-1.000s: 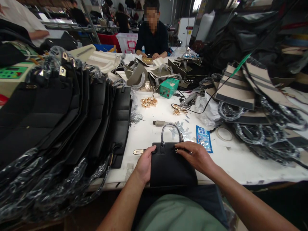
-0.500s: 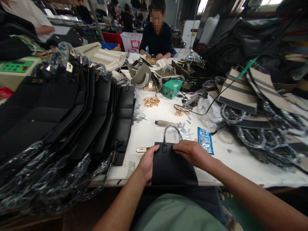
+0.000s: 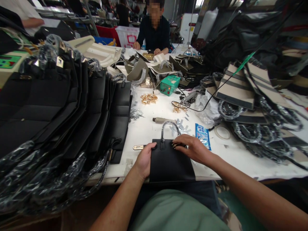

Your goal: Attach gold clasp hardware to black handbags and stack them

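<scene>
A black handbag panel (image 3: 172,165) lies at the table's front edge, its handle (image 3: 169,123) wrapped in clear film and pointing away from me. My left hand (image 3: 144,160) is closed on the panel's left edge, thumb on top. Beyond that thumb a strap end with a gold metal plate (image 3: 138,147) sticks out to the left. At the panel's upper right, my right hand (image 3: 196,149) is closed with bent fingers on a black strap end, where small gold fittings (image 3: 174,145) show at the fingertips. The fingers partly hide this strap.
Stacked black bag panels (image 3: 96,106) fill the left side. Gold fittings (image 3: 149,98), metal plates (image 3: 184,126), a grey-handled tool (image 3: 163,120), a green box (image 3: 170,85), a blue packet (image 3: 202,136) and a tape roll (image 3: 222,132) lie ahead. A co-worker (image 3: 154,32) sits opposite.
My right hand has curled from lying flat over the panel, and gold fittings now show at its fingertips. The left hand keeps its hold. The camera view has shifted slightly.
</scene>
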`<state>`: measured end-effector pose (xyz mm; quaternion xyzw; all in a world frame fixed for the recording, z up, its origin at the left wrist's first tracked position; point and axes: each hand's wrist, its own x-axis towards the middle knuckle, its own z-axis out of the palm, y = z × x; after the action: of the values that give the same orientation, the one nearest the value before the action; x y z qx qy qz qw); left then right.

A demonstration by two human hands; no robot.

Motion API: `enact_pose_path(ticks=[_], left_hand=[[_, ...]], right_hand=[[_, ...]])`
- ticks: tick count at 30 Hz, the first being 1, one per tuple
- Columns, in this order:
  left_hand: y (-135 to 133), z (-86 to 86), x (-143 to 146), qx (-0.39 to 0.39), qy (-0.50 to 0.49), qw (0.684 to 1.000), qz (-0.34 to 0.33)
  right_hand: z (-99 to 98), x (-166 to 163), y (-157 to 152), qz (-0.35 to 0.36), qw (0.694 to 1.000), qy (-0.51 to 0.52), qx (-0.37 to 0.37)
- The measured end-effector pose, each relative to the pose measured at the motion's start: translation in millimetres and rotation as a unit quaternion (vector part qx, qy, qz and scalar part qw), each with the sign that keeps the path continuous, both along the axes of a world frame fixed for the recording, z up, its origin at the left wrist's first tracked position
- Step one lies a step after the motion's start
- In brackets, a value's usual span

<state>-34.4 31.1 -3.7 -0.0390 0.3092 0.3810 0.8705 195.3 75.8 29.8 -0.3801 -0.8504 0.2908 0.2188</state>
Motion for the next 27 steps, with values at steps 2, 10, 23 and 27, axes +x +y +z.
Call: enact_pose_path(ticks=[2,10,23,27], left_hand=[[0.1,2.9,-0.7,0.0,0.0,1.0,0.001],[2.1,4.7,-2.0,0.01,0.006,1.0,-0.006],[3.9,8.7,1.0,0.012,0.028,1.0,-0.005],[1.3,7.9,1.7,0.015,0.038,0.999,-0.004]], right_hand=[[5.6,1.0,4.1,0.009,1.0,0.007,-0.019],[13.6,3.1,20.9,0.038,0.995,0.014,-0.087],[10.2,-2.6,4.2,0.049,0.984,-0.145,0.095],[11.6,-7.0,2.8,0.044,0.977,-0.187,0.095]])
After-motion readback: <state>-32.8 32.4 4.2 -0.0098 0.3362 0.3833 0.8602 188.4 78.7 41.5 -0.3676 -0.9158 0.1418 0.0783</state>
